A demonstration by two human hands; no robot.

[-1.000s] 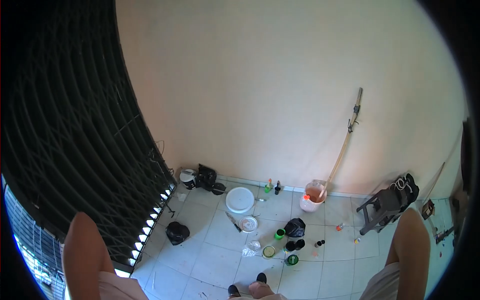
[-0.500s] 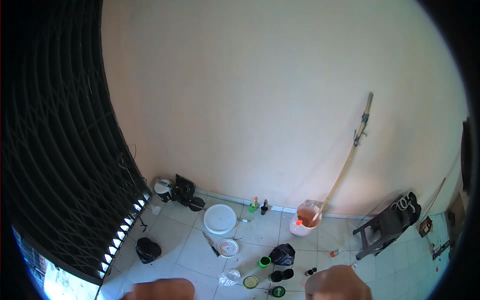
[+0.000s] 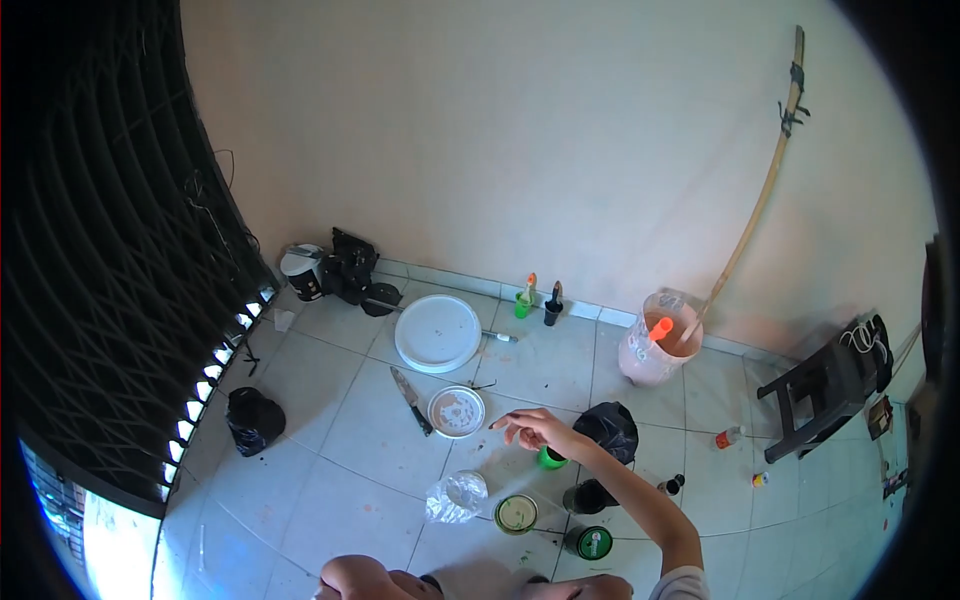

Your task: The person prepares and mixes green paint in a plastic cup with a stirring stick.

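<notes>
My right hand (image 3: 535,428) reaches in from the lower right over the tiled floor, palm down, fingers loosely bent and apart, holding nothing that I can see. Just below it a bright green cup (image 3: 551,459) is partly covered by the hand. A black plastic bag (image 3: 608,432) lies right beside the wrist. To the left of the fingertips sits a white paint-smeared lid (image 3: 456,412), with a knife (image 3: 411,402) next to it. Nearer me are an open tin (image 3: 516,514), a green-topped can (image 3: 593,543), dark containers (image 3: 588,497) and crumpled clear plastic (image 3: 457,497). My left hand is out of view.
A large white lid (image 3: 438,333) lies near the wall. Two brushes stand in a green cup (image 3: 523,305) and a black cup (image 3: 552,315). A pink-stained bucket (image 3: 648,358) holds a long pole (image 3: 765,190). A dark stool (image 3: 815,405) is at right, a metal gate (image 3: 110,300) at left.
My right hand and forearm have come into view above the green cup. The view has tilted down, so the floor things appear higher and nearer.
</notes>
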